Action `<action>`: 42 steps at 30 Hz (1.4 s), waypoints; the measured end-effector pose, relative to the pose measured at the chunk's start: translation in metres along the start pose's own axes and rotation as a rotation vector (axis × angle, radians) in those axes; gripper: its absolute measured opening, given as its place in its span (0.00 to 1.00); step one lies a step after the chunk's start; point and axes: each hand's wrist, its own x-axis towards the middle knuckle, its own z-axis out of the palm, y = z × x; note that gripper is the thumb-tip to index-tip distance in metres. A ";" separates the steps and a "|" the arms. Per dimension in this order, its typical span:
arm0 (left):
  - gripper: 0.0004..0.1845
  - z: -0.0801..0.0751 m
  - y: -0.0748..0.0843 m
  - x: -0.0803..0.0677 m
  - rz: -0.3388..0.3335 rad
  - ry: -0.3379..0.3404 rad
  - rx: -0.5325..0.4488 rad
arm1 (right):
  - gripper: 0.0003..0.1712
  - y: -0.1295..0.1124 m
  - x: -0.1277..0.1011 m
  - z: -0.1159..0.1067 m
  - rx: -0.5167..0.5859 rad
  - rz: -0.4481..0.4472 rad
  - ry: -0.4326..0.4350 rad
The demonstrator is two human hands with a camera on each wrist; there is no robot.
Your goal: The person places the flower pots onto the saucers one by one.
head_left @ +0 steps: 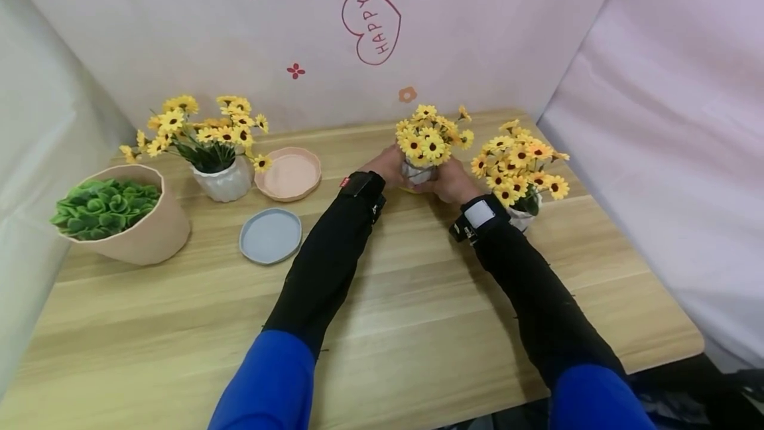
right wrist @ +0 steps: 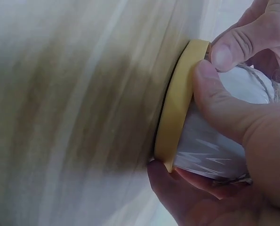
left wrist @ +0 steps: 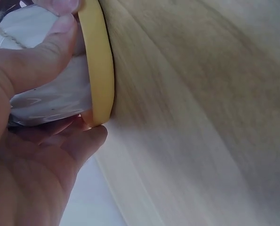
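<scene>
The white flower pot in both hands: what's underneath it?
A yellow saucer sits under the white pot, lying on the wooden table. Both hands, left and right, wrap the pot. The saucer's top face is covered by the pot.

Between your hands you have a white pot (head_left: 416,173) of yellow flowers (head_left: 430,135) with dark brown centres, standing on a mustard-yellow saucer (left wrist: 101,66). Your sleeves (head_left: 325,264) are black over the forearms and bright blue nearer you. The counter (head_left: 418,324) is pale wood with long streaks of grain. To your left you see a peach-pink saucer (head_left: 289,174), a grey-blue saucer (head_left: 270,235), and a beige pot (head_left: 149,231) filled with green leaves. The backdrop (head_left: 477,32) is off-white, printed with a red heart outline reading HAPPY and small red and orange blossoms.
</scene>
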 end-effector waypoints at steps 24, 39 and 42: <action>0.60 -0.019 0.005 -0.071 -0.089 0.003 -0.050 | 0.64 -0.033 -0.043 0.000 -0.225 0.097 -0.162; 0.51 -0.053 -0.034 -0.215 -0.246 0.292 -0.008 | 0.63 -0.108 -0.055 0.078 -0.227 -0.216 -0.389; 0.52 -0.057 -0.050 -0.240 -0.310 0.336 -0.049 | 0.65 -0.123 -0.047 0.100 -0.236 -0.281 -0.424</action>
